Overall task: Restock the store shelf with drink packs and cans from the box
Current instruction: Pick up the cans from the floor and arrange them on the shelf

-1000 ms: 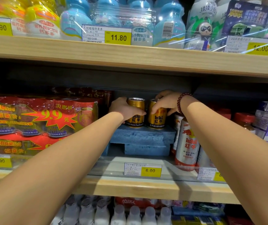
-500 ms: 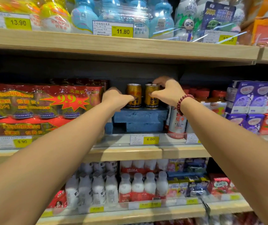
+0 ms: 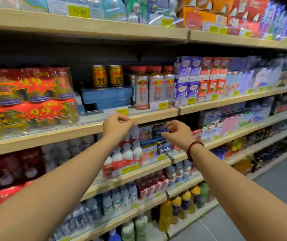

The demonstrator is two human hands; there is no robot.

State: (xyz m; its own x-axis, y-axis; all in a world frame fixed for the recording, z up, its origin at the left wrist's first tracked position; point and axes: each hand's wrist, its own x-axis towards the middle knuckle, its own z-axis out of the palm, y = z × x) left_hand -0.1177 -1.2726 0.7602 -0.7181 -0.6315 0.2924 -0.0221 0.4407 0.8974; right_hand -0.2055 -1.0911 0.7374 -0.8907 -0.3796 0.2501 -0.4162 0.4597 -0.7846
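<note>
Two gold cans stand side by side on stacked blue foam blocks on the middle shelf. My left hand hangs in front of the shelf edge below the cans, fingers loosely curled, holding nothing. My right hand is beside it at the same height, fingers loosely curled and empty, a bead bracelet on the wrist. Both hands are apart from the cans. The box is not in view.
Red shrink-wrapped drink packs fill the shelf left of the cans. Tall silver cans and purple and red cartons stand to the right. Lower shelves hold white bottles and several other drinks. Grey floor lies at right.
Both hands let go of the two gold cans and drew back down from the shelf. The view pulled back and swung right, showing more of the aisle.
</note>
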